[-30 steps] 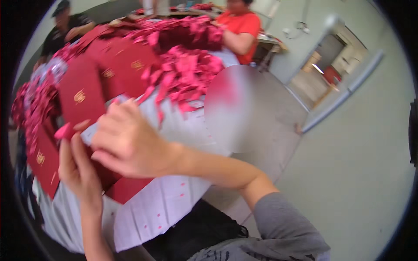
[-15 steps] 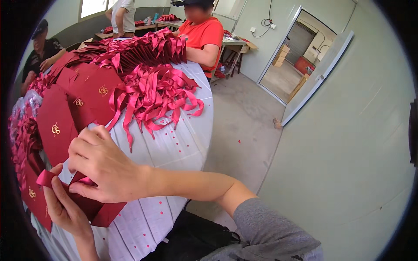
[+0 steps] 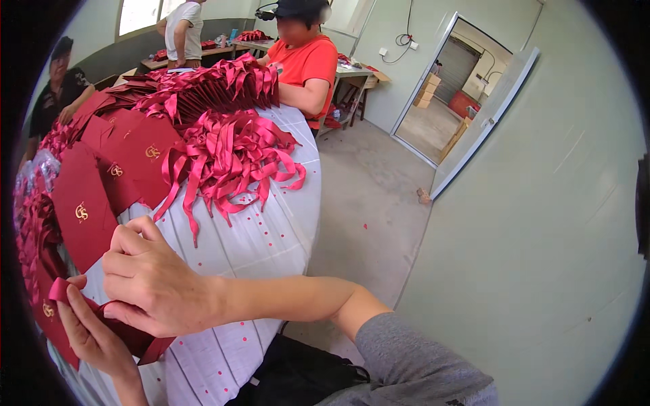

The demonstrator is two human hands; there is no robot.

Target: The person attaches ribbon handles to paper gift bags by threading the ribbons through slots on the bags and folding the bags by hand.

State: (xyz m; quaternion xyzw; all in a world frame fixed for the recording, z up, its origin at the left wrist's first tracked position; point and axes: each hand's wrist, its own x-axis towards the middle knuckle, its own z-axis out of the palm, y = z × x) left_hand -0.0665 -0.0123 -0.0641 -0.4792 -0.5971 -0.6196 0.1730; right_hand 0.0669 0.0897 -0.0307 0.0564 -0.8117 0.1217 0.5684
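My left hand [image 3: 98, 338] is closed on a dark red paper bag [image 3: 156, 350] near the table's front left edge. A loop of pink satin ribbon [image 3: 59, 290] sticks up between its thumb and fingers. Just above the bag, my right hand [image 3: 152, 287] is curled with its fingers drawn in. What it grips is hidden behind the fingers and the back of the hand. Flat dark red bags with gold emblems [image 3: 82, 210] lie beyond my hands. To their right is a loose heap of pink ribbons [image 3: 233, 159].
A row of red bags with ribbons [image 3: 217, 88] stands farther back on the white-covered round table [image 3: 277, 237]. A person in a red shirt [image 3: 308, 68] works across it; another in dark clothes [image 3: 57, 95] is at the far left. An open door [image 3: 487, 122] stands to the right.
The view has shifted slightly, so the scene sits a little differently. My right hand stays over the bag; the bit of pink ribbon seen beside its thumb is now hidden.
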